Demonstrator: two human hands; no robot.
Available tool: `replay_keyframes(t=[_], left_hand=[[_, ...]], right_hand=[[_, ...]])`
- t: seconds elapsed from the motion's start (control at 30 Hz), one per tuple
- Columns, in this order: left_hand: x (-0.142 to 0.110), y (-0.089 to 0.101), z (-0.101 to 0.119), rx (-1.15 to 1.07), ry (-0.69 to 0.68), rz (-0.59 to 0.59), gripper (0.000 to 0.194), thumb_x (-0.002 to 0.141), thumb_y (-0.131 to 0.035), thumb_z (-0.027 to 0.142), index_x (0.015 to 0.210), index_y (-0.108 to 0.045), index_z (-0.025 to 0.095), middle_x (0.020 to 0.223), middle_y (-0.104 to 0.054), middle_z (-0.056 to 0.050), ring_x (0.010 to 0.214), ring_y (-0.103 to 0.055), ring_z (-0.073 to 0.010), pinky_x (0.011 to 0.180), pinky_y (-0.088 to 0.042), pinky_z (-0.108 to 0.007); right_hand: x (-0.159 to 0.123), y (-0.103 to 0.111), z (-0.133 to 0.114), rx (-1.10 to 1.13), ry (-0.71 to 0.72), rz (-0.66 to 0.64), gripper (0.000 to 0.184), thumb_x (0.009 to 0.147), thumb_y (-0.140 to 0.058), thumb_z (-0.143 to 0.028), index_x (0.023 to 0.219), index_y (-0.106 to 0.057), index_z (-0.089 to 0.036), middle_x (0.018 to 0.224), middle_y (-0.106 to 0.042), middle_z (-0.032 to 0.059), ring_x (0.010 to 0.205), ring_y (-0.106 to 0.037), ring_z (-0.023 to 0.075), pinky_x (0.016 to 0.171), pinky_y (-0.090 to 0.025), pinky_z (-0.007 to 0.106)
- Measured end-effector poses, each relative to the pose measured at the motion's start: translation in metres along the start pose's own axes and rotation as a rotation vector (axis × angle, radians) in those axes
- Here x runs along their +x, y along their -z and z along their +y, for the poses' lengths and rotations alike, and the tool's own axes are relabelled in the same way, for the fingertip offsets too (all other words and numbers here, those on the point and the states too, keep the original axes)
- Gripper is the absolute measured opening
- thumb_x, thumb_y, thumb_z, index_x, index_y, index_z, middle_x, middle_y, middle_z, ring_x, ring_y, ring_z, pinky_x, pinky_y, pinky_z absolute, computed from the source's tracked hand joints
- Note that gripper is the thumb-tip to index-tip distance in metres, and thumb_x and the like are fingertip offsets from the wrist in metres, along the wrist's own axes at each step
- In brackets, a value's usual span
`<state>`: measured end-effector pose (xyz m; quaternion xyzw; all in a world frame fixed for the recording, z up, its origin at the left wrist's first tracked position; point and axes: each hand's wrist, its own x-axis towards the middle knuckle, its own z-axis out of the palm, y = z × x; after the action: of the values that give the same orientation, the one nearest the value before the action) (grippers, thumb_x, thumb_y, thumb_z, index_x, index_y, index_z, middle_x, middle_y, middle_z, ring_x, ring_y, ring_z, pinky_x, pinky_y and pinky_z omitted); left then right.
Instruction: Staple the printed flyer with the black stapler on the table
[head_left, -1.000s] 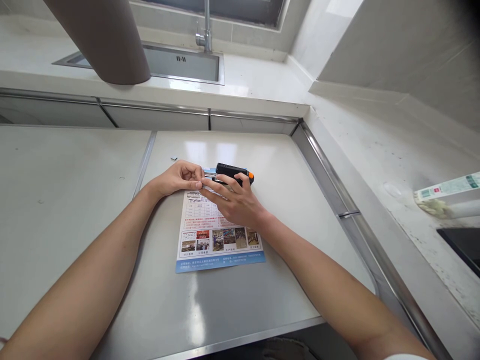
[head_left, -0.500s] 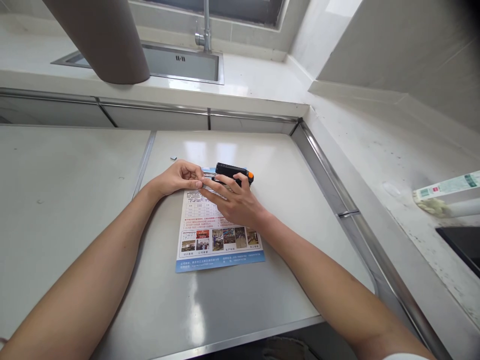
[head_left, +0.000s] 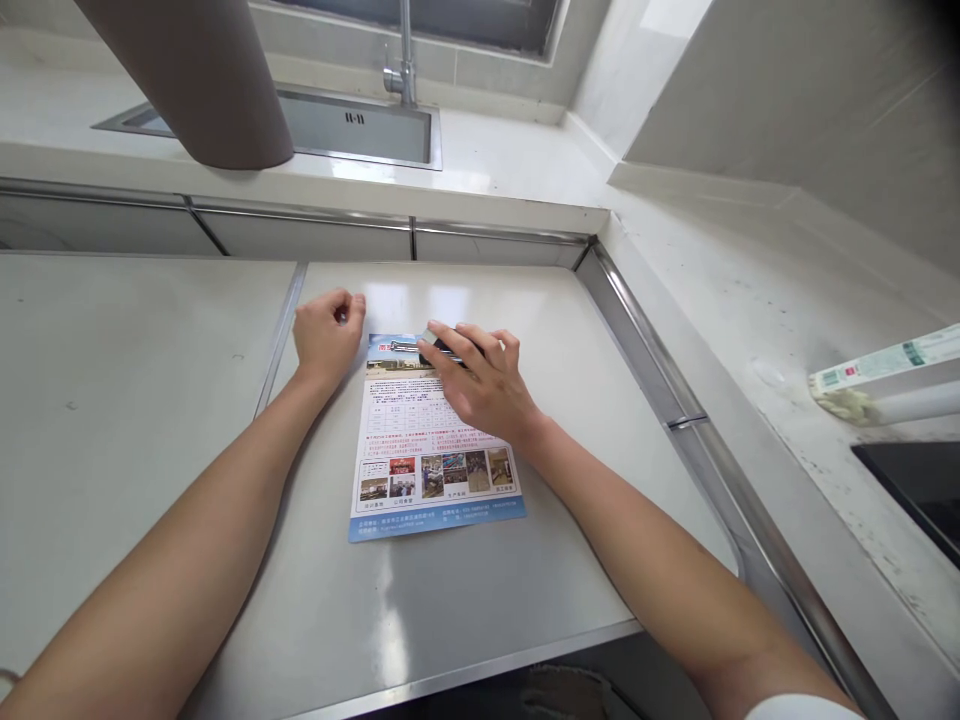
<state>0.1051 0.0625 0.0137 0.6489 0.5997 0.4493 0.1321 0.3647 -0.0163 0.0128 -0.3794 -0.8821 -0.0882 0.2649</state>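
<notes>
Your right hand (head_left: pixel 480 375) is closed around a long, dark, silver-railed stapler (head_left: pixel 405 347) on the upper part of the blue-and-white printed paper sheet (head_left: pixel 420 440); your left hand (head_left: pixel 328 330), a loose fist with contents hidden, lies beside the sheet's upper-left corner. Unpinned there, the sheet could skew under sideways pressure.

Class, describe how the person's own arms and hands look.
The left arm and right arm look mostly bare, with a white sleeve showing only on the right. Neither left hand nor right hand wears a glove; no watch or ring is visible.
</notes>
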Motion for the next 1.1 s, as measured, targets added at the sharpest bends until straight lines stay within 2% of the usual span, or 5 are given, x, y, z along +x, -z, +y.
replay_keyframes(t=[0.07,0.27,0.6,0.83,1.1], left_hand=[[0.001,-0.003,-0.003,0.212,0.055,0.097,0.021,0.096,-0.056,0.035,0.081,-0.059,0.02,0.081,-0.062,-0.006,0.085,-0.058,-0.0241,0.085,-0.044,-0.039],[0.002,-0.012,-0.013,0.449,0.082,-0.107,0.014,0.089,-0.061,0.033,0.094,-0.063,0.021,0.109,-0.06,-0.019,0.115,-0.051,-0.0415,0.097,-0.041,-0.053],[0.002,-0.01,-0.016,0.4,0.018,0.013,0.026,0.09,-0.052,0.021,0.105,-0.071,0.018,0.128,-0.061,-0.019,0.124,-0.052,-0.0383,0.104,-0.04,-0.052],[0.003,-0.011,-0.022,0.397,-0.007,-0.107,0.032,0.089,-0.049,0.022,0.102,-0.077,0.017,0.118,-0.07,-0.017,0.116,-0.057,-0.0372,0.1,-0.043,-0.051],[0.003,-0.01,-0.022,0.32,0.052,-0.06,0.027,0.092,-0.053,0.024,0.101,-0.078,0.018,0.106,-0.066,-0.019,0.112,-0.055,-0.0388,0.096,-0.044,-0.051]], right_hand=[[0.001,0.001,0.006,0.014,-0.063,0.04,0.078,0.097,-0.051,-0.024,0.165,-0.017,-0.039,0.165,-0.038,0.0009,0.144,-0.033,0.0365,0.112,-0.025,0.057],[0.004,0.004,0.025,-0.02,-0.45,0.139,0.07,0.097,-0.044,-0.029,0.164,-0.024,-0.034,0.162,-0.037,0.0087,0.141,-0.032,0.0422,0.107,-0.031,0.065],[-0.018,0.002,0.089,-0.32,-0.908,-0.039,0.065,0.097,-0.04,-0.037,0.159,-0.034,-0.019,0.162,-0.03,0.0206,0.139,-0.029,0.0413,0.1,-0.039,0.061],[-0.026,-0.013,0.101,-0.237,-0.984,-0.276,0.061,0.101,-0.029,-0.045,0.155,-0.044,-0.022,0.163,-0.036,0.0162,0.144,-0.03,0.0385,0.111,-0.025,0.07],[-0.024,-0.01,0.095,-0.259,-0.989,-0.257,0.059,0.102,-0.032,-0.044,0.156,-0.042,-0.025,0.163,-0.034,0.019,0.146,-0.03,0.0393,0.11,-0.027,0.069]])
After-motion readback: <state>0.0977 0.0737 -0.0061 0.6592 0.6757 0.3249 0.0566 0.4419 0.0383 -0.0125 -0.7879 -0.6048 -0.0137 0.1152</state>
